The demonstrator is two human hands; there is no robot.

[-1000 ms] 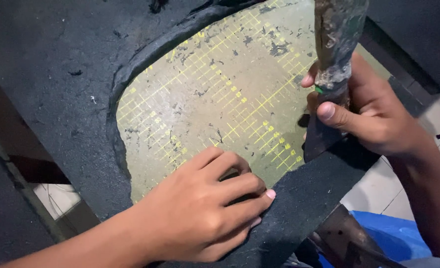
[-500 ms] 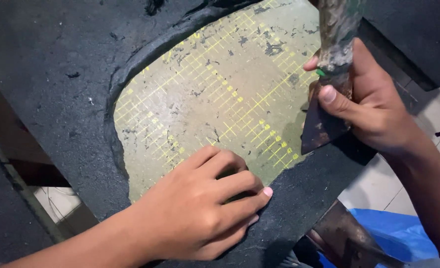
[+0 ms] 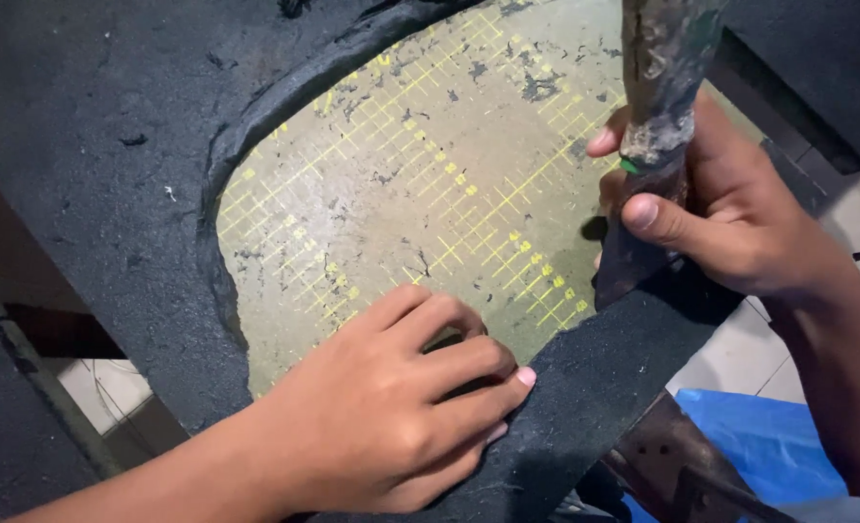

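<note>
moved: my right hand (image 3: 740, 223) and knife (image 3: 657, 145) shifted slightly down-left along the cut.
right hand: fist closed on knife handle, blade tip at black sheet (image 3: 110, 194) edge, right of frame.
left hand (image 3: 401, 416): fingers curled, empty, pressing sheet strip at bottom centre to steady it.
cutting mat (image 3: 430, 194): bare in cutout, centre, protects counter.

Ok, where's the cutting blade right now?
Head view, right side: the blade is in the right hand, tip on the black sheet at the grid mat's edge.

Pale tiled floor (image 3: 837, 291) at right below the bench edge, blue plastic sheet (image 3: 769, 441) lying on it, rusty metal bracket (image 3: 667, 455) beside the sheet, more pale tile (image 3: 100, 392) at lower left, dim even light
</note>
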